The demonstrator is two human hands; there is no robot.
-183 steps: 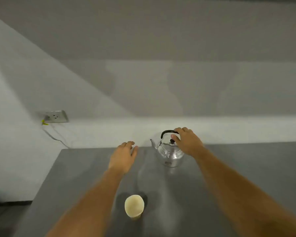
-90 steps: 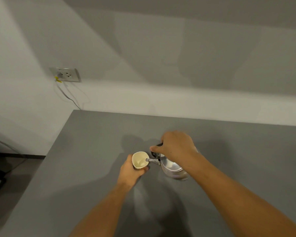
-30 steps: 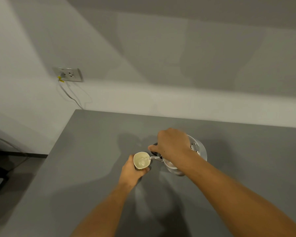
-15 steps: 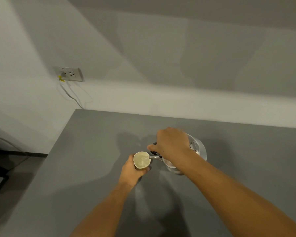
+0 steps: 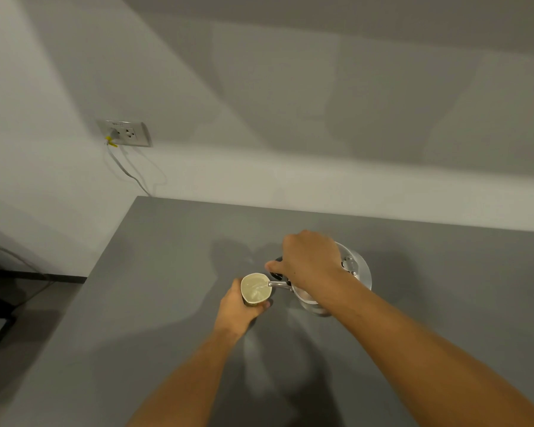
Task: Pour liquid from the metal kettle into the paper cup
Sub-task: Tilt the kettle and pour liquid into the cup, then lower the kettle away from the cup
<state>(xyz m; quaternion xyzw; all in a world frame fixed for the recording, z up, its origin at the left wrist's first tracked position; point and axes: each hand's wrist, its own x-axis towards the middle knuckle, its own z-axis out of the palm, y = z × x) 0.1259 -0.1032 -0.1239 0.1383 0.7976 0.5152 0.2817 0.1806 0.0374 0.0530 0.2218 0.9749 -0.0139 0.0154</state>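
Observation:
A shiny metal kettle [image 5: 356, 272] hangs tilted to the left above the grey table [image 5: 167, 303], its bottom turned up towards the right. My right hand [image 5: 309, 260] grips its black handle and hides most of the lid. The thin spout reaches over the rim of the cream paper cup [image 5: 256, 288], and a thin stream of liquid runs into it. My left hand [image 5: 238, 309] is wrapped around the cup from the near side, holding it just left of the kettle.
The table's left edge runs diagonally, with dark floor and a flat object beyond it at the far left. A wall socket [image 5: 124, 133] with a yellow-tagged cable sits on the white wall behind the table's back edge.
Over six seconds my right hand lifted the kettle off the table and tilted it, while my left took up the cup. In the last second nothing has visibly shifted; the pour goes on.

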